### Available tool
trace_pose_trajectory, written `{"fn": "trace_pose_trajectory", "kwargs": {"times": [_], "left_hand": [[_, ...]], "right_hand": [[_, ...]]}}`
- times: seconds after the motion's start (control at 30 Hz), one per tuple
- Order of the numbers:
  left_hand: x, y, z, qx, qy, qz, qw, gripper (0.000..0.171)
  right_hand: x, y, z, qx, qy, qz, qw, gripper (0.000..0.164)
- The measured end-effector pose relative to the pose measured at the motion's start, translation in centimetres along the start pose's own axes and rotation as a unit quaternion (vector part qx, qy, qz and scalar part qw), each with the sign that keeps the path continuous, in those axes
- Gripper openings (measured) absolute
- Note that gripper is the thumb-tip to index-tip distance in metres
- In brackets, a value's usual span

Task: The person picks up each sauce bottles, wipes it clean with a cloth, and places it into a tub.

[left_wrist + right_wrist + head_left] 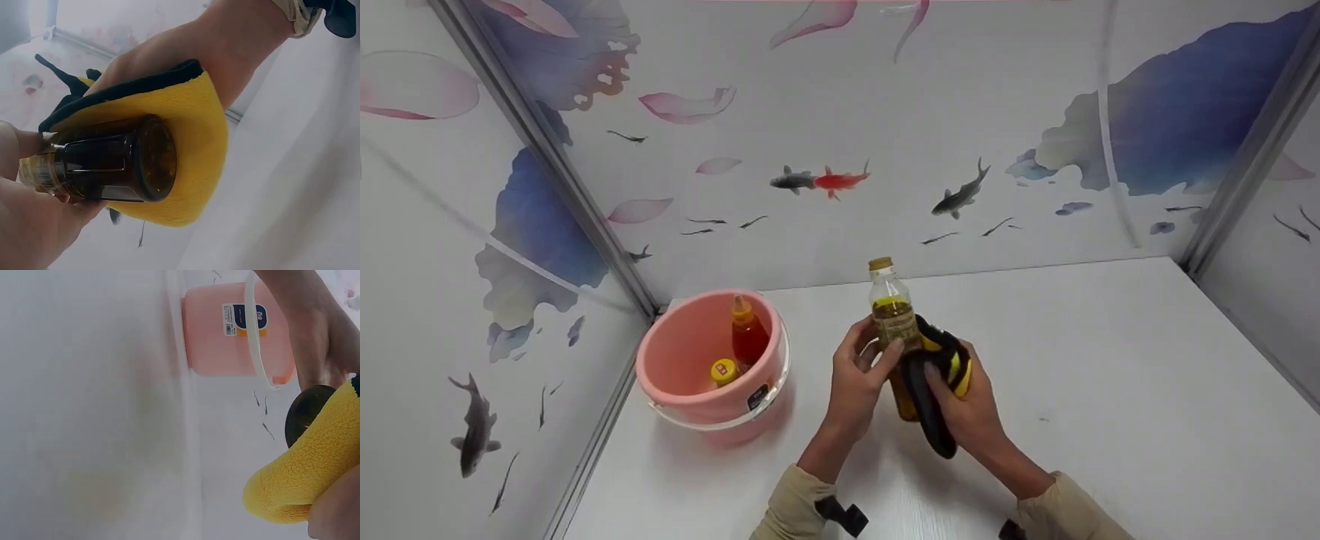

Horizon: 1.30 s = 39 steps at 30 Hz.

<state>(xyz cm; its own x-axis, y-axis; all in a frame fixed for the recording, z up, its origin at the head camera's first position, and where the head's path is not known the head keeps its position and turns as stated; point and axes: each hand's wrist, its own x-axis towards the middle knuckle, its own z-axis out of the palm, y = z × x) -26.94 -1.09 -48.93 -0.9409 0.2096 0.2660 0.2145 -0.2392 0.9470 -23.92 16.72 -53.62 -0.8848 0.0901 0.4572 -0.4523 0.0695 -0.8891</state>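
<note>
A glass bottle [894,315] of yellow-brown oil with a gold cap is held up over the table, leaning slightly. My left hand [858,375] grips it round the labelled middle, thumb across the front. My right hand [971,409] holds a folded cloth [928,405], black on one face and yellow on the other, against the bottle's right side. In the left wrist view the cloth's yellow face [202,146] wraps along the bottle's lower body, and the dark base [157,157] shows. The right wrist view shows the yellow side bulging beside the base.
A pink bucket [660,386] with a white handle stands on the white table [1110,390] to the left. Inside are a red sauce bottle [748,337] with an orange nozzle top and a yellow-capped container [724,371]. Printed panels [825,105] wall the table's back and sides.
</note>
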Motion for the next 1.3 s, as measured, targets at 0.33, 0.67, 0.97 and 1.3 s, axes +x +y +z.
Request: {"fn": "trace_pose_trajectory", "kwargs": {"times": [0.33, 0.67, 0.97, 1.3], "left_hand": [[0.4, 4.6, -2.4, 0.051, 0.06, 0.098, 0.9921, 0.067], [-0.7, 8.9, -7.1, 0.116, 0.118, 0.171, 0.9712, 0.07], [-1.2, 10.5, -10.9, 0.13, 0.163, 0.222, 0.9526, 0.07], [-1.6, 11.2, -13.0, 0.143, 0.199, 0.277, 0.9293, 0.07]], "right_hand": [[1.1, 0.0, -2.0, -0.021, 0.001, -0.032, 0.999, 0.033], [1.0, 1.3, -4.2, -0.071, 0.017, -0.004, 0.997, 0.032], [0.8, 1.8, -5.3, -0.104, 0.02, 0.022, 0.994, 0.032], [0.5, 2.0, -6.1, -0.122, 0.026, 0.035, 0.992, 0.03]]}}
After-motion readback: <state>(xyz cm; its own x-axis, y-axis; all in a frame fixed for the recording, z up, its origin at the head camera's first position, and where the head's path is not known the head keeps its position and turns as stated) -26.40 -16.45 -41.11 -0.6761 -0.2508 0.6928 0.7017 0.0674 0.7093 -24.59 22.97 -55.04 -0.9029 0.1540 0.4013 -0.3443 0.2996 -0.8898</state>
